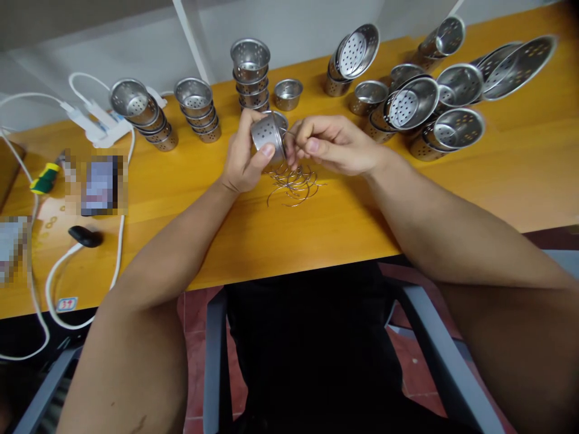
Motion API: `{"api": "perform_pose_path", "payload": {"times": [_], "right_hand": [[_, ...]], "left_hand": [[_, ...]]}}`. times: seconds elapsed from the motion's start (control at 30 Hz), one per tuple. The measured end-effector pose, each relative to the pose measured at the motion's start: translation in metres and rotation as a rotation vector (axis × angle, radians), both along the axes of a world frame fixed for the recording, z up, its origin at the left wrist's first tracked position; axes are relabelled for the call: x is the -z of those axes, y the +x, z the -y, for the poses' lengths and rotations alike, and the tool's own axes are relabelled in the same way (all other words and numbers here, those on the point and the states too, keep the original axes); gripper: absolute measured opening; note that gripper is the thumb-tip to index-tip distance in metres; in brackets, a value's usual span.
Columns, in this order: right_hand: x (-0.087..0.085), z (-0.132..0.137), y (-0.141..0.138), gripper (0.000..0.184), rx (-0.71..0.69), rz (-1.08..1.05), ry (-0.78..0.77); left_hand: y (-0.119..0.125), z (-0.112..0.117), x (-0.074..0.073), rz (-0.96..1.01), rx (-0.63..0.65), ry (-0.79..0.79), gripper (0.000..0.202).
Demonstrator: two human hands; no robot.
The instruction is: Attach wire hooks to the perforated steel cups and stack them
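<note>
My left hand (248, 154) is closed around a small perforated metal cup (265, 134), which is tilted with its open rim toward the right. At that rim, my right hand (332, 141) pinches a thin curved wire (291, 133); its far end reaches to the cup's rim, though I cannot tell whether it is hooked through a hole. Below both hands, a loose pile of curved wires (296, 185) lies on the wooden table (289, 247). Just behind the held cup is a stack of similar cups (250, 75), and a single cup (288, 94) stands beside that stack.
Further cup stacks stand at the left (143, 111) and right (411, 108). A power strip (108, 129) with white cables, a yellow-green handled tool (45, 179), a blurred phone (99, 185) and a black plug-like object (85, 236) lie at left. Chair armrests (216, 355) flank my lap.
</note>
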State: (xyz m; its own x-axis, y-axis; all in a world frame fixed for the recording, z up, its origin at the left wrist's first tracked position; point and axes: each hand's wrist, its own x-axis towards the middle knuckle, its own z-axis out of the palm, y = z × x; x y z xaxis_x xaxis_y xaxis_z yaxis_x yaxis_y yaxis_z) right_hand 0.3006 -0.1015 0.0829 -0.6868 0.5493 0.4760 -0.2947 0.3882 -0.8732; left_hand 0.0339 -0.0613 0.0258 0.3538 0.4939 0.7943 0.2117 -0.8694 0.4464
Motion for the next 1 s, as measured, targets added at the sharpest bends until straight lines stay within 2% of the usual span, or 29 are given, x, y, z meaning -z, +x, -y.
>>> {"api": "perform_pose_path", "payload": {"times": [0.07, 0.17, 0.3, 0.43, 0.5, 0.6, 0.67, 0.73, 0.87, 1.0], "right_hand": [[-0.007, 0.002, 0.006, 0.058, -0.083, 0.0, 0.008], [-0.012, 0.004, 0.015, 0.056, -0.061, 0.173, 0.081], [-0.008, -0.002, 0.027, 0.06, 0.045, 0.477, 0.192], [-0.002, -0.008, 0.031, 0.063, 0.131, 0.658, 0.271], [0.001, -0.01, 0.03, 0.069, 0.206, 0.661, 0.286], [0.012, -0.016, 0.024, 0.081, 0.405, 0.588, 0.272], [0.021, -0.02, 0.018, 0.083, 0.551, 0.512, 0.263], [0.031, -0.024, 0.013, 0.08, 0.632, 0.424, 0.268], [0.044, -0.026, 0.005, 0.089, 0.616, 0.304, 0.261], [0.046, -0.024, 0.004, 0.096, 0.596, 0.294, 0.201]], "left_hand": [[-0.001, -0.009, 0.005, 0.128, -0.043, 0.057, 0.066], [-0.005, -0.026, 0.01, 0.261, -0.166, 0.127, 0.068], [-0.017, -0.048, 0.023, 0.195, -0.253, 0.023, 0.097], [-0.022, -0.067, 0.048, 0.083, -0.185, -0.096, 0.099], [-0.021, -0.074, 0.06, 0.055, -0.122, -0.135, 0.093], [-0.018, -0.082, 0.073, 0.033, -0.083, -0.166, 0.09], [-0.017, -0.084, 0.075, 0.022, -0.081, -0.169, 0.09], [-0.018, -0.082, 0.073, 0.012, -0.08, -0.173, 0.086], [-0.017, -0.073, 0.065, 0.008, -0.073, -0.212, 0.082], [-0.016, -0.064, 0.058, -0.023, -0.102, -0.261, 0.094]]}}
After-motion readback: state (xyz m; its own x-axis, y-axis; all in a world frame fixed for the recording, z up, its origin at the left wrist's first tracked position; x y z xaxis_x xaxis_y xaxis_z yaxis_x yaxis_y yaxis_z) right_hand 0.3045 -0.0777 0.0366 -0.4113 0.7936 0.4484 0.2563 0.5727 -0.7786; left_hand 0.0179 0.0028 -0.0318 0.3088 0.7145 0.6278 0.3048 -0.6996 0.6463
